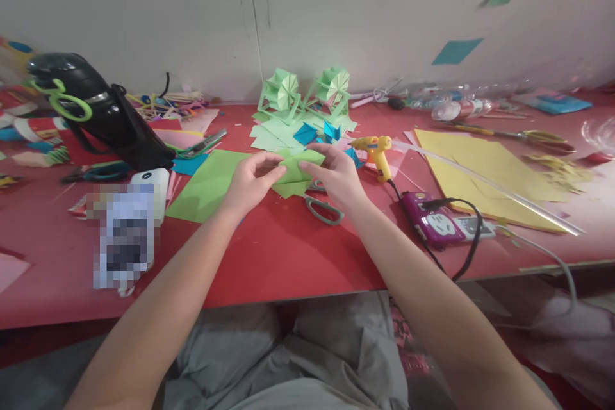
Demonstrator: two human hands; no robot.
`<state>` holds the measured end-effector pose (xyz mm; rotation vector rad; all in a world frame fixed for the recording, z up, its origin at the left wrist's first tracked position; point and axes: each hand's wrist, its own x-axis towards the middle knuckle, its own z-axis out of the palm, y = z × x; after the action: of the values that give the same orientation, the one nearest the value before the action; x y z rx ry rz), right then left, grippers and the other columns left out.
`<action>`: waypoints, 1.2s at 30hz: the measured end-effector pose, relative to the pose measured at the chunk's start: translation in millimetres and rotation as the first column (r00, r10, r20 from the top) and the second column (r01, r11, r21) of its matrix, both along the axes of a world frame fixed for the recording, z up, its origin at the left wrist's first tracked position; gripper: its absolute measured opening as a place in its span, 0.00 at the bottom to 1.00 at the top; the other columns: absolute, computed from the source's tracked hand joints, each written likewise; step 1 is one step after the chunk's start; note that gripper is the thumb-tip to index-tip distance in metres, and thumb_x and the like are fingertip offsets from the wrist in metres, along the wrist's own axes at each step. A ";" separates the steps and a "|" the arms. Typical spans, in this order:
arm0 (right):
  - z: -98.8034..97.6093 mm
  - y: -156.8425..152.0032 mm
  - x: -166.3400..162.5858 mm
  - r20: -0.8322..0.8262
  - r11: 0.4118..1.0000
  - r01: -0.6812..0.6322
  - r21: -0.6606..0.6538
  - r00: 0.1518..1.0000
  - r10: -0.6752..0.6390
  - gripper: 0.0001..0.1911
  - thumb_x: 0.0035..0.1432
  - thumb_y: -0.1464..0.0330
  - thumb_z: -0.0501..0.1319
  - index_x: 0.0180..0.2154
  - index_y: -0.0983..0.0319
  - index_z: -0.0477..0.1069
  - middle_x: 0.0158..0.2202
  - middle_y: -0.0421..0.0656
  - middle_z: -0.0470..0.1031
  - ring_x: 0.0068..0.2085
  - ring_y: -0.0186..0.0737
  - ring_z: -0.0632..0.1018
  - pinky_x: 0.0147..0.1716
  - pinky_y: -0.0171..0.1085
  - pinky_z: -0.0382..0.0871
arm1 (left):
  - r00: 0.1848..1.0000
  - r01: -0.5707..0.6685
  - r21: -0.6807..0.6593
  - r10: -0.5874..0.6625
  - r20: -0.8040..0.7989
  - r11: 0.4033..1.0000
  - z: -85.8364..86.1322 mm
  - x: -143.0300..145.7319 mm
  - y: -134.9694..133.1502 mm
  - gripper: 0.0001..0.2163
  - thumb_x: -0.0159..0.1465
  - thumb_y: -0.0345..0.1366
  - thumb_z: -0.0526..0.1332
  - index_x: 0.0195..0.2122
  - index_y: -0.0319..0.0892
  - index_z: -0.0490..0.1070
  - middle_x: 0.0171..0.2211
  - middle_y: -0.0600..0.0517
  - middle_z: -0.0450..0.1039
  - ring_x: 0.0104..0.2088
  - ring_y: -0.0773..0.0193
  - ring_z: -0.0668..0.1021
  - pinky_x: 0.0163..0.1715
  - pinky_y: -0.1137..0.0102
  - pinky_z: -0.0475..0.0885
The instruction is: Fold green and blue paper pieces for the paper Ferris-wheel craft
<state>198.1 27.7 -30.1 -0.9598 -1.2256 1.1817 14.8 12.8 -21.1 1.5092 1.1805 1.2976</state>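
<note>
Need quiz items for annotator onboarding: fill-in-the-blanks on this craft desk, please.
1. The left hand and the right hand together pinch a folded paper whose colour is ____.
2. The yellow glue gun stands on the ____ side of the right hand.
3. The scissors lie on a table whose top is ____.

Missing words: green; right; red.

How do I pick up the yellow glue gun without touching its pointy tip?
Grab the glue gun by its handle, coming from the near right side. The nozzle points left, and the black cord leaves the handle's bottom, so hold above it. The right hand, pinching the green paper with the left hand, is closest.
</note>
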 end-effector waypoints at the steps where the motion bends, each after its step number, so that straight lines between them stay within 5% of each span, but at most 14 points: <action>1: 0.8 -0.6 -0.1 -0.001 1.000 0.022 -0.015 1.000 -0.022 0.24 0.43 0.61 0.74 0.42 0.60 0.70 0.36 0.43 0.80 0.34 0.40 0.80 0.30 0.38 0.76 | 1.000 0.007 0.004 -0.007 0.003 1.000 -1.7 -0.5 0.7 0.10 0.56 0.39 0.69 0.37 0.42 0.77 0.37 0.48 0.80 0.40 0.59 0.80 0.42 0.66 0.74; 6: 3.0 -4.5 -1.5 0.013 0.999 -0.031 -0.038 0.999 0.031 0.18 0.45 0.58 0.73 0.33 0.60 0.72 0.32 0.42 0.79 0.31 0.40 0.80 0.29 0.39 0.77 | 0.998 -0.035 0.006 0.035 0.047 0.999 -7.7 -1.1 3.3 0.10 0.56 0.40 0.70 0.36 0.41 0.79 0.36 0.47 0.81 0.39 0.58 0.81 0.42 0.66 0.75; 9: -0.4 -4.9 -2.5 0.024 0.993 -0.113 0.039 0.993 0.112 0.15 0.47 0.59 0.72 0.34 0.61 0.75 0.34 0.43 0.80 0.36 0.42 0.81 0.37 0.43 0.78 | 0.997 -0.042 -0.026 0.044 0.068 0.999 -8.2 -0.9 3.6 0.10 0.55 0.40 0.71 0.35 0.41 0.80 0.34 0.48 0.82 0.36 0.59 0.81 0.39 0.67 0.75; 13: -5.1 -3.0 -2.2 0.184 0.978 -0.088 0.190 0.981 0.053 0.11 0.53 0.60 0.68 0.32 0.61 0.76 0.32 0.41 0.76 0.35 0.40 0.78 0.37 0.41 0.76 | 0.988 -0.064 -0.109 0.078 0.131 0.992 -8.9 -1.6 5.1 0.09 0.53 0.39 0.71 0.34 0.42 0.81 0.29 0.50 0.79 0.29 0.63 0.78 0.32 0.68 0.73; 20: -0.5 -4.0 0.6 0.350 0.922 -0.183 0.342 0.935 0.056 0.18 0.52 0.56 0.70 0.42 0.59 0.78 0.42 0.44 0.78 0.44 0.43 0.77 0.45 0.43 0.75 | 0.940 -0.078 -0.259 0.158 0.303 0.963 0.8 -0.6 4.3 0.09 0.49 0.35 0.73 0.30 0.40 0.80 0.29 0.49 0.80 0.29 0.61 0.80 0.34 0.65 0.76; 24: -1.3 -1.7 3.4 0.388 0.918 -0.176 0.356 0.921 0.026 0.16 0.55 0.56 0.68 0.39 0.59 0.79 0.38 0.45 0.77 0.39 0.41 0.76 0.39 0.42 0.75 | 0.924 -0.016 -0.264 0.115 0.364 0.964 6.1 -1.4 2.1 0.09 0.48 0.34 0.73 0.30 0.40 0.80 0.29 0.49 0.80 0.30 0.61 0.80 0.34 0.65 0.77; 31: -2.9 -0.5 2.7 0.343 0.888 -0.155 0.433 0.939 -0.004 0.07 0.57 0.67 0.62 0.31 0.61 0.78 0.40 0.46 0.75 0.41 0.41 0.76 0.39 0.41 0.72 | 0.927 0.049 -0.221 0.038 0.373 0.974 5.8 -1.9 0.1 0.12 0.50 0.34 0.71 0.36 0.42 0.81 0.31 0.50 0.81 0.30 0.62 0.80 0.31 0.67 0.77; 36: -10.3 3.2 -0.2 0.275 0.898 -0.112 0.427 0.961 -0.011 0.12 0.51 0.74 0.56 0.33 0.59 0.77 0.43 0.46 0.75 0.43 0.41 0.76 0.38 0.41 0.71 | 0.931 0.028 -0.219 0.054 0.360 0.975 7.8 -0.5 -0.6 0.10 0.52 0.34 0.69 0.36 0.41 0.81 0.31 0.48 0.80 0.33 0.57 0.82 0.33 0.63 0.78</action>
<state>197.9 30.9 -40.4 -0.7629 -1.6615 0.7711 14.3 12.2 -13.3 1.0462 1.0513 1.3366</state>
